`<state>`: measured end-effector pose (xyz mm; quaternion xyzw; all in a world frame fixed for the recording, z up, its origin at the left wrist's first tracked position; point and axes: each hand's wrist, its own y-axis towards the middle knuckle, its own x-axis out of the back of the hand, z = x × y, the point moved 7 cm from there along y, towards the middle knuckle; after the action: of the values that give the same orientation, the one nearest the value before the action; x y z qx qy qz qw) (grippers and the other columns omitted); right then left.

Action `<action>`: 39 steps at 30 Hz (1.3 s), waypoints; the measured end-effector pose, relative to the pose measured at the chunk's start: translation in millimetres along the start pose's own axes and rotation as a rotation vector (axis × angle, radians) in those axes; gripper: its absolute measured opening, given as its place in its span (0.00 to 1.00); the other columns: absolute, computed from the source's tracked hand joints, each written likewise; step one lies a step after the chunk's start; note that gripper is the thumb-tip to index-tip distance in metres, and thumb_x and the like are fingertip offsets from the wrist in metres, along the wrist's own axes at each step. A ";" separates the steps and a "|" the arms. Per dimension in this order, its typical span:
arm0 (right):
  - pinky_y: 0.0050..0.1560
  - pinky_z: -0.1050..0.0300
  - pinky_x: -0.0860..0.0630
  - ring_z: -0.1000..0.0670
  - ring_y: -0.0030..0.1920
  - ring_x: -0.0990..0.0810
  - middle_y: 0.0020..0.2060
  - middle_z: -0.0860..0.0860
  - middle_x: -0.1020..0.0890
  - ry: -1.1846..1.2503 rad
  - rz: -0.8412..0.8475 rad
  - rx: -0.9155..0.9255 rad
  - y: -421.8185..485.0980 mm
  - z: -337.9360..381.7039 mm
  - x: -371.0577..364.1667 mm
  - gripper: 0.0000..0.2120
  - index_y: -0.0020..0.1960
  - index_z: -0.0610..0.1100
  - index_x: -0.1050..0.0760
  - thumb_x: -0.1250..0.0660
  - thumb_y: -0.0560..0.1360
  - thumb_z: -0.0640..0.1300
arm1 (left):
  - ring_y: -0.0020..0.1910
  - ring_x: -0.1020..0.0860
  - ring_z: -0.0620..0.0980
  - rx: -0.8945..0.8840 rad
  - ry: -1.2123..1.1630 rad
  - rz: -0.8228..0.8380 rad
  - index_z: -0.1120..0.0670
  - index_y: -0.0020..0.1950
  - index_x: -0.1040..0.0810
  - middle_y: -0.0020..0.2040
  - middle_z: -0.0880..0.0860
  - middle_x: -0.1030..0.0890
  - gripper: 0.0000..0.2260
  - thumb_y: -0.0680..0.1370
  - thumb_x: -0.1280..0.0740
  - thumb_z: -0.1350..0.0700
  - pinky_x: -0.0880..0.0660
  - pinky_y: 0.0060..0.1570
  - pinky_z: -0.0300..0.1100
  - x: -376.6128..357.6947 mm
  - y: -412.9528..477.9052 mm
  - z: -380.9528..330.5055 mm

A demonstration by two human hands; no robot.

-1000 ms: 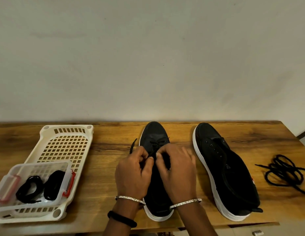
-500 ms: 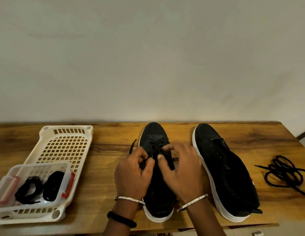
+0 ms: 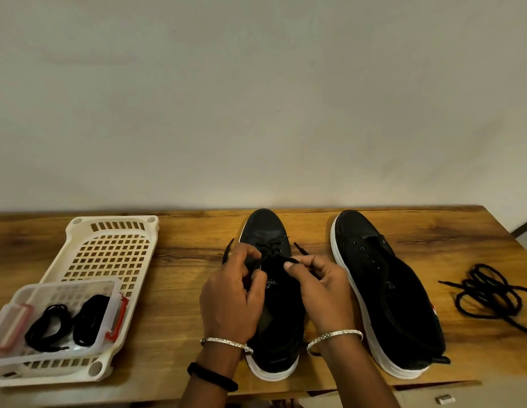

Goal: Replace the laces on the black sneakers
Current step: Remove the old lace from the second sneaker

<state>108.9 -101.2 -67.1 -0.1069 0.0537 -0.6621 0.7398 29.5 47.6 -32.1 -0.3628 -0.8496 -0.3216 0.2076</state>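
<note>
As the left hand [image 3: 230,293] and right hand [image 3: 321,287] each pinch the thin black lace [image 3: 271,252] over the white-soled black canvas sneaker [image 3: 275,325] midway along the wooden counter [image 3: 180,290], it looks limp and light; best gripped near its stiff tips.

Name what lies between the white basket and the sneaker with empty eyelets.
Head view: the other sneaker, with the left hand and right hand pinching its lace, plus bare table.
</note>
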 end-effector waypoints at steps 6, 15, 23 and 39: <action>0.43 0.55 0.19 0.50 0.39 0.17 0.34 0.49 0.16 -0.180 0.062 0.133 -2.4 14.3 4.9 0.07 0.37 0.45 0.16 0.25 0.68 0.34 | 0.24 0.31 0.41 0.024 0.052 0.046 0.46 0.45 0.22 0.24 0.44 0.33 0.06 0.73 0.27 0.53 0.37 0.23 0.34 -9.1 -1.3 1.7; 0.48 0.48 0.24 0.49 0.53 0.23 0.52 0.56 0.21 -0.905 0.021 0.752 -25.2 35.5 -21.1 0.14 0.55 0.55 0.21 0.28 0.70 0.46 | 0.26 0.26 0.45 -0.035 -0.071 0.044 0.48 0.42 0.24 0.29 0.45 0.26 0.05 0.76 0.33 0.48 0.27 0.26 0.48 -11.4 -1.3 0.6; 0.43 0.50 0.27 0.49 0.45 0.21 0.41 0.57 0.19 -0.988 -0.158 0.849 -31.0 43.8 -22.8 0.08 0.41 0.52 0.20 0.22 0.68 0.47 | 0.27 0.25 0.46 -0.081 -0.134 0.081 0.49 0.43 0.24 0.29 0.46 0.24 0.07 0.78 0.35 0.48 0.27 0.27 0.50 -10.6 -5.9 0.7; 0.56 0.51 0.27 0.54 0.56 0.25 0.50 0.63 0.21 -0.665 0.059 0.657 -23.0 50.2 -22.7 0.13 0.52 0.58 0.20 0.34 0.68 0.50 | 0.25 0.27 0.44 -0.008 -0.097 0.019 0.51 0.40 0.22 0.25 0.45 0.27 0.07 0.73 0.24 0.56 0.29 0.24 0.41 -5.3 -1.3 13.8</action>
<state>95.0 -76.6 -14.5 -0.0719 -0.3958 -0.5526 0.7299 30.3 54.0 -45.5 -0.3867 -0.8541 -0.3049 0.1677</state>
